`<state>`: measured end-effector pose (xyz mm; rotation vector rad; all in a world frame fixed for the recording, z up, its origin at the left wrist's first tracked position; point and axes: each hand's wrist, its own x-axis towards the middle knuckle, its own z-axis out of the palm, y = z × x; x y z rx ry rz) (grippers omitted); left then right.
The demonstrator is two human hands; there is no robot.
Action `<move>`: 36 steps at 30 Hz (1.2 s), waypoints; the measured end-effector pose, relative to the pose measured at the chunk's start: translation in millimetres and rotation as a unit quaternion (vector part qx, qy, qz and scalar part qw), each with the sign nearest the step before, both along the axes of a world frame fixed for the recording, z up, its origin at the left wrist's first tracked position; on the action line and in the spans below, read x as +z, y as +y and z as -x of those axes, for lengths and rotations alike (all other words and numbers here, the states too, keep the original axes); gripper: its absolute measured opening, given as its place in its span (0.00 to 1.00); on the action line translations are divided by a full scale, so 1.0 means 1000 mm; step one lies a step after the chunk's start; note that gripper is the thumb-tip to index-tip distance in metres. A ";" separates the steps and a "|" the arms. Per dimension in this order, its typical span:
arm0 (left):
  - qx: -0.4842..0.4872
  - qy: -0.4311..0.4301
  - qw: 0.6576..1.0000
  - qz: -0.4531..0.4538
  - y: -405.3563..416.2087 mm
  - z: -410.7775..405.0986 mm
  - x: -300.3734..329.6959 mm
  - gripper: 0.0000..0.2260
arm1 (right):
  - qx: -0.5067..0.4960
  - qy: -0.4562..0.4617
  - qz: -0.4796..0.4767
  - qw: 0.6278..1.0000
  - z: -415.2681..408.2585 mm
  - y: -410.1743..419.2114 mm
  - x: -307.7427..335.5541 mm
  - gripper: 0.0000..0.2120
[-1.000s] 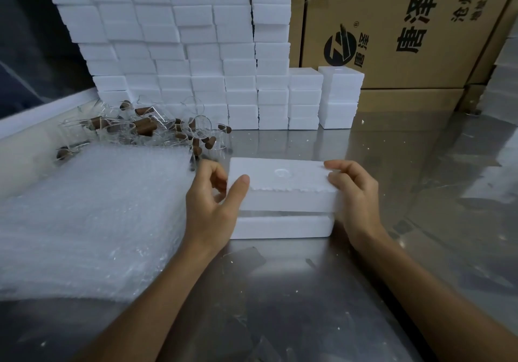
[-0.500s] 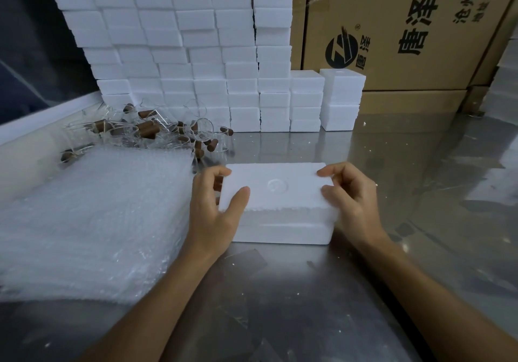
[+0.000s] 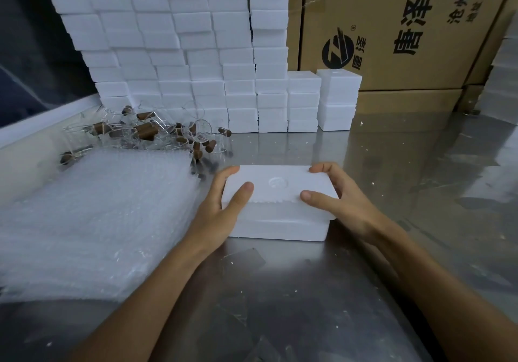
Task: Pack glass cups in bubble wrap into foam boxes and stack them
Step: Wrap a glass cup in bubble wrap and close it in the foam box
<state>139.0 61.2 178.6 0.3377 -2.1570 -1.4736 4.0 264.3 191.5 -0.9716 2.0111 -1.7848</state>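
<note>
lid [image 3: 276,186] has dropped onto the base [image 3: 277,228], gap gone vs a second ago. left hand [image 3: 221,210] and right hand [image 3: 340,203] fingers grip the lid ends. box looks closed; next, stack [image 3: 337,99].

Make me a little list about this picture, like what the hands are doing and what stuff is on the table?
left hand: grips the left end of the foam lid, thumb on top
right hand: grips the lid's right end
foam box: on the metal table, lid sitting on it, slightly askew
bubble wrap: stack lying left of the box
glass cups: heap with brown handles, behind the wrap
stacked foam boxes: wall at the back
cardboard boxes: behind, right
</note>
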 end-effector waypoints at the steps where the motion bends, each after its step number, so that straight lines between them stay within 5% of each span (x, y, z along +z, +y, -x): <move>1: -0.011 0.000 1.000 0.005 -0.001 -0.001 0.001 0.26 | 0.014 -0.008 -0.006 1.000 0.002 0.002 0.002 0.26; 13: -0.014 0.027 0.999 -0.046 -0.001 -0.005 0.006 0.20 | 0.072 0.088 -0.131 0.985 0.003 0.009 0.004 0.42; 36: -0.010 0.016 1.000 -0.019 -0.004 -0.007 0.002 0.21 | 0.099 0.063 -0.160 0.980 0.011 0.017 0.009 0.40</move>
